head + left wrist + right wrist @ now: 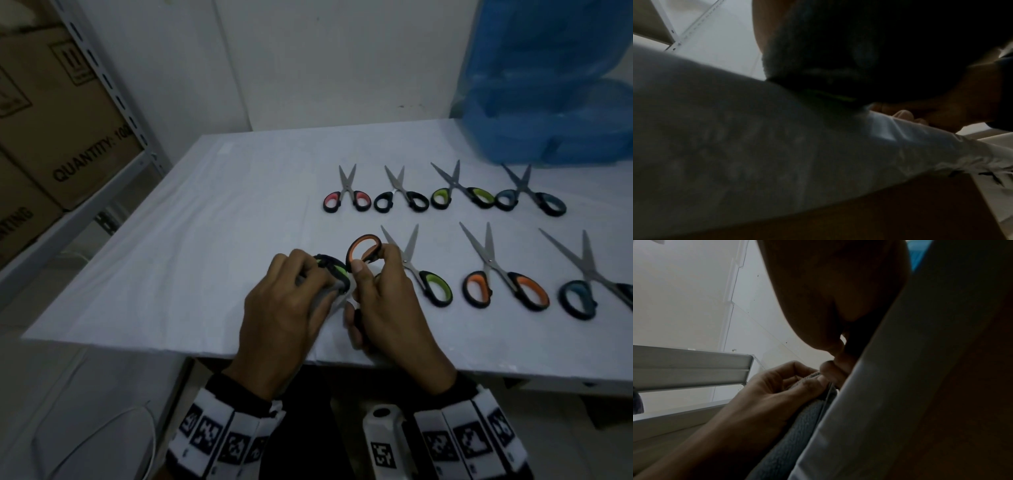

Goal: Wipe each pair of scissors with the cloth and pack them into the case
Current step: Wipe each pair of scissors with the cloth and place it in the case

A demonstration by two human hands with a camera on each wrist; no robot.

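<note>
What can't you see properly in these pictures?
- Blades of the orange-handled scissors: head view, hidden beneath the right hand.
- Grey wiping cloth: mostly covered by the left hand.
- Blue-handled scissors: cut off by the right edge.
- Left wrist view: dark, blurred.

Left hand gripping grey cloth; right hand close above; table edge alongside.
</note>
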